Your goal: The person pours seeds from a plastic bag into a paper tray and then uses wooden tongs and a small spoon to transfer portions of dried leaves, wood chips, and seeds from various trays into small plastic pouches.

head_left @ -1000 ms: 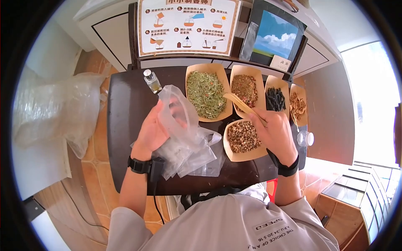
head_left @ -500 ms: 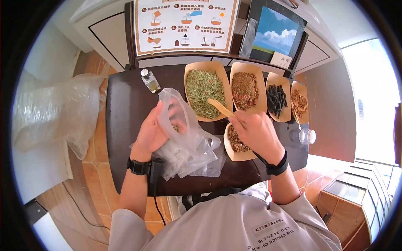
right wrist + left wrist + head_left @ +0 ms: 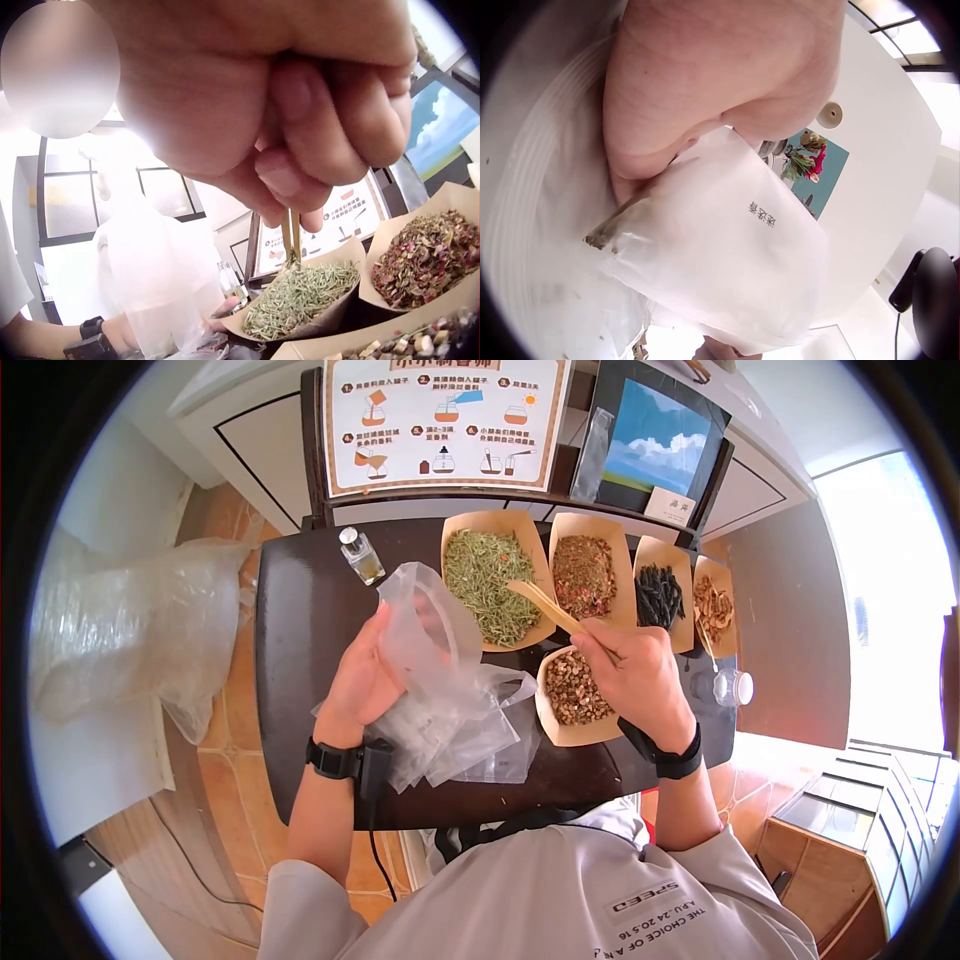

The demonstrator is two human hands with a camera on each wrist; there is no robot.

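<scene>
From my remote post I see a person's right hand (image 3: 645, 675) with fingers curled around pale wooden tongs (image 3: 547, 606), tips slanting over the right side of the green needle-like herb (image 3: 485, 585) in its paper tray (image 3: 490, 520). The hold sits well back from the tips, presumably leaving the fingers clear of the dried pieces; I cannot tell whether any sprig is caught between them. The left hand (image 3: 365, 680) grips a translucent plastic bag (image 3: 455, 650) near its mouth, thumb at one edge, some fingers dim behind the film. I judge the mouth is held wide because narrow plastic would fold in on itself, and its place just beside the herb makes for a short carry. Further bags (image 3: 505, 760) lie beneath it on the dark table (image 3: 305, 620). To the herb's right, a tray of reddish mix (image 3: 590, 523), one of dark strips (image 3: 662, 549) and one of brown slices (image 3: 714, 568) stand in a row, a tray of brown chunks (image 3: 578, 736) in front, probably so spread to suit the tong hand. A glass bottle (image 3: 362, 556) stands apart, beyond the bag.
</scene>
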